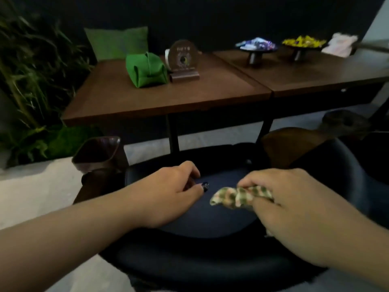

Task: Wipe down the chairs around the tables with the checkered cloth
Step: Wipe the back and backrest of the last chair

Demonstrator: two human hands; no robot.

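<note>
A dark blue padded chair (210,220) with a curved back rail stands right below me, in front of the brown tables. My right hand (294,209) grips the bunched green-and-cream checkered cloth (240,197) over the seat, with one end of the cloth sticking out to the left. My left hand (168,190) hovers over the left part of the seat, its fingers loosely curled and holding nothing. Whether the cloth touches the seat I cannot tell.
Two brown tables (189,95) stand pushed together ahead, carrying a green pouch (146,70), a round sign on a stand (184,60) and two dishes of wrapped sweets (255,46). A wooden bin (99,153) is on the left by plants (31,81). Another dark chair (328,157) sits at right.
</note>
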